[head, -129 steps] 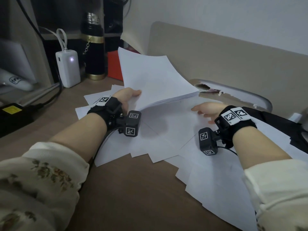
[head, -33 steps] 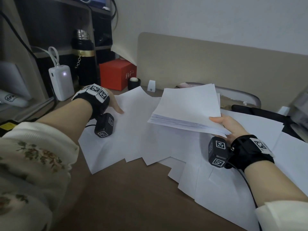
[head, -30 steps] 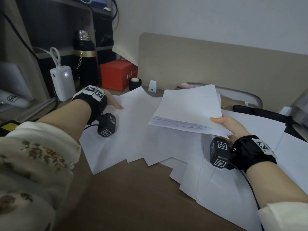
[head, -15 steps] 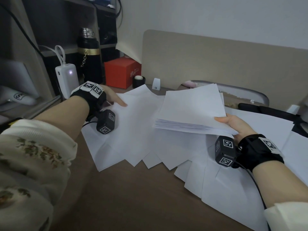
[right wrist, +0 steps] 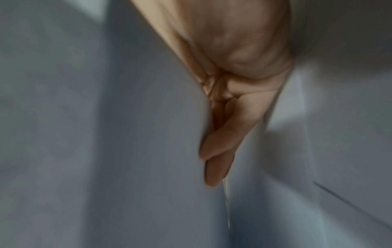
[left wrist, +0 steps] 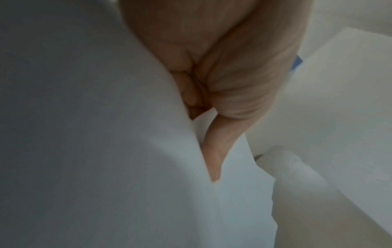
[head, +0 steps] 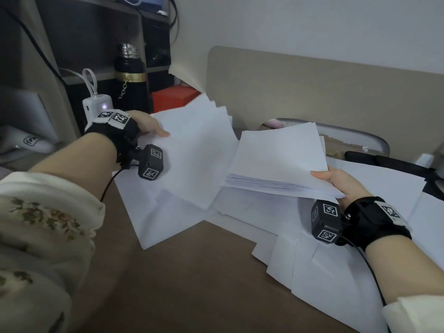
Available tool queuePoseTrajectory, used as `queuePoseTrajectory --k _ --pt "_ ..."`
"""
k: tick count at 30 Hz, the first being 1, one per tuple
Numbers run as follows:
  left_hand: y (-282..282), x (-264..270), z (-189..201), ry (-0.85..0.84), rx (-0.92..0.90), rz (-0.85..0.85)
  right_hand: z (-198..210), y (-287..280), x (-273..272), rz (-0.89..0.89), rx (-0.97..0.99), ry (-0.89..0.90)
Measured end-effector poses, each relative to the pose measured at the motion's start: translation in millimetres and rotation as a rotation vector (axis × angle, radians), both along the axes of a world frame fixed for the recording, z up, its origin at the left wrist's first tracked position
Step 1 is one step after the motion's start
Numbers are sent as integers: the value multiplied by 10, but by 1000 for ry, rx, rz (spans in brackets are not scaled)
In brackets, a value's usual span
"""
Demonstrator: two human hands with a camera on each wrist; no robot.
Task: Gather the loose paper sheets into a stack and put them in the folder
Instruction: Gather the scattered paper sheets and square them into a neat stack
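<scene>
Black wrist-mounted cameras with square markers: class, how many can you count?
2: one black wrist camera under the left hand, one under the right hand. None seems hidden.

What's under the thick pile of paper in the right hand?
Loose sheets lie spread on the brown desk under the pile, which the right hand holds up. Its fingers go underneath; whatever lies below the middle is covered.

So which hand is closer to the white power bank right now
Left. The left hand grips a few sheets just in front of the white power bank by the shelf. The right hand holds the paper stack far across the desk.
</scene>
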State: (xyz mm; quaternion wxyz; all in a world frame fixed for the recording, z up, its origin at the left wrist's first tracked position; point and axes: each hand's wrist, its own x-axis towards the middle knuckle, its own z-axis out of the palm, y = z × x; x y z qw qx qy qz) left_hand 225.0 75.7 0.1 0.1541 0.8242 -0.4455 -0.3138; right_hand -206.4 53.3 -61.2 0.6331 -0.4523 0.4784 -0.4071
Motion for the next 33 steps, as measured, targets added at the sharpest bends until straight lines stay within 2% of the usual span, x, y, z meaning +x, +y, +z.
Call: queuePoseTrajectory --k 10,18,23,27,31,33 --pt "172 419 -211 279 -186 219 6 46 -17 -28 -2 -21" --pt "208 648 -444 390 -397 429 -9 45 -34 -64 8 -77" --pt "95 696 -542 505 -386 500 -24 41 -24 -56 18 -87" --pt "215 239 -390 552 -365 466 -16 31 -11 -47 13 -34" --pt "-67 369 -536 697 -328 363 10 39 11 -30 17 3" --pt "-49 114 -450 753 -334 323 19 55 25 -19 21 14"
